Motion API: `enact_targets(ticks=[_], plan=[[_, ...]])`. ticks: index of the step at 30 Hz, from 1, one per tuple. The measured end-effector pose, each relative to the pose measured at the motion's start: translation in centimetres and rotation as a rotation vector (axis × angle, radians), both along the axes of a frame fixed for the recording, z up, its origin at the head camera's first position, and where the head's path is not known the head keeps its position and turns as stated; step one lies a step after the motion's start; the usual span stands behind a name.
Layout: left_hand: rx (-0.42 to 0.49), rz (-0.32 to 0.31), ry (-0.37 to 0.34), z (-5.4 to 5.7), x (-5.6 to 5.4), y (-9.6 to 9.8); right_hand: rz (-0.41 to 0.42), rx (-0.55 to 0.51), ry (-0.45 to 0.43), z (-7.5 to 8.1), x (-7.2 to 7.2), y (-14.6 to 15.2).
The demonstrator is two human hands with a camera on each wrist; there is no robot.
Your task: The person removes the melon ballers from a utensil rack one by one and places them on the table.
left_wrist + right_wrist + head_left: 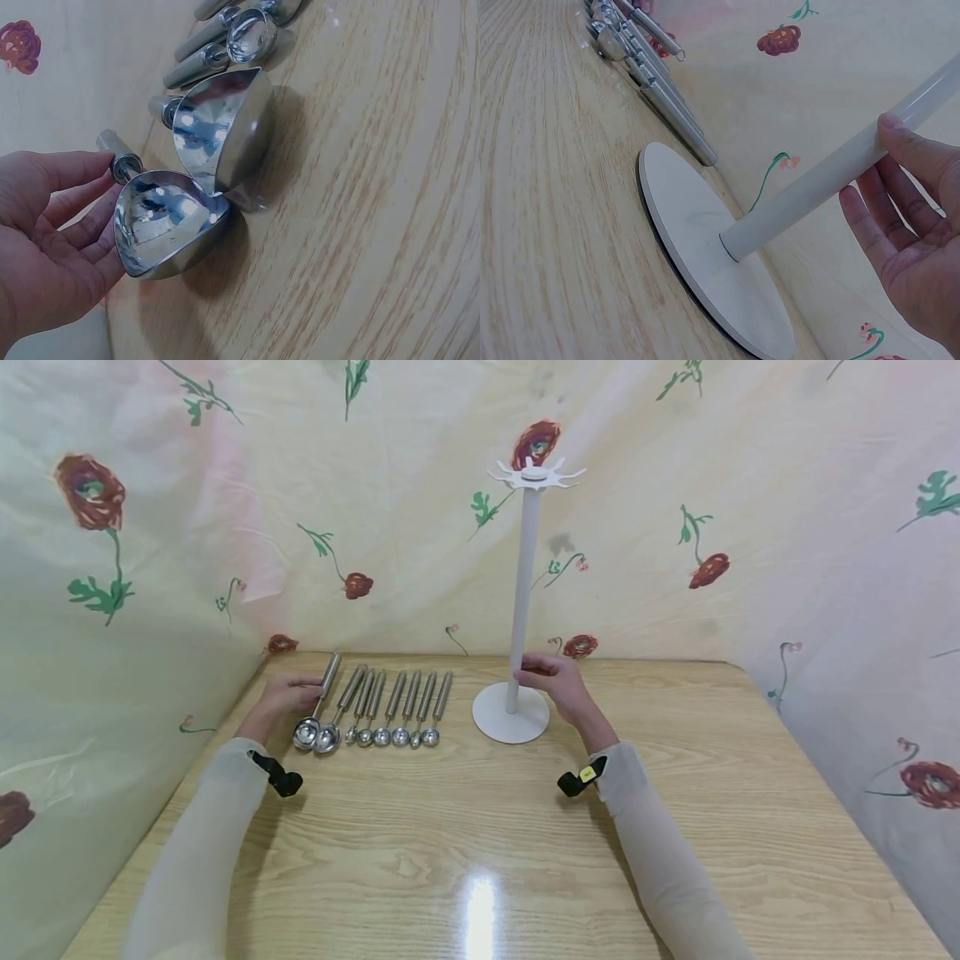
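At the left end of a row of steel utensils, my left hand [291,695] pinches the handle of a ladle [305,733] between thumb and fingers. The handle tilts up off the table; the left wrist view shows its shiny bowl [169,217] with pointed lips. Close beside it lies a second ladle [327,738] with a similar bowl. My right hand [561,685] grips the lower pole of a white stand [525,577], thumb on one side and fingers on the other. The stand is upright, with a round base [697,247] on the table and a ring of hooks on top.
Several smaller steel scoops [401,737] lie side by side to the right of the ladles, handles toward the wall. A flowered cloth [405,510] hangs behind and along both sides of the wooden table [420,843].
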State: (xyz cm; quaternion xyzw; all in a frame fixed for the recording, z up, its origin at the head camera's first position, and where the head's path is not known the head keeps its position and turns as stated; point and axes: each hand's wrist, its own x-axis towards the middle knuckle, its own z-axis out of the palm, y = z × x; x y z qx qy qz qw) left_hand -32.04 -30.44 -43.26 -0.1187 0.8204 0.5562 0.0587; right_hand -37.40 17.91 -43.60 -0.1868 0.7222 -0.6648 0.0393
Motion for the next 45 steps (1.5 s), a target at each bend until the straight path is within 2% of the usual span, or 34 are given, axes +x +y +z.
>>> enact_targets(ticks=[5,16,24,32,38,45], plan=[[-0.074,0.012,-0.011,-0.3,-0.1,0.1,0.005,-0.009,-0.015,0.2,0.1,-0.1],[-0.106,0.018,-0.022,-1.2,-0.8,0.2,0.007,-0.007,-0.02,0.2,0.1,-0.1],[-0.145,0.034,-0.037,-0.9,-0.8,0.7,0.004,-0.01,-0.01,0.2,0.1,-0.1],[-0.174,-0.036,-0.016,-0.6,-0.5,0.9,0.009,-0.02,-0.019,0.1,0.1,0.0],[-0.205,-0.04,-0.01,-0.4,-0.7,1.1,0.01,-0.034,-0.021,0.1,0.2,-0.1],[-0.241,-0.067,-0.042,-0.2,-0.9,1.0,0.01,-0.034,-0.019,0.1,0.2,-0.1]])
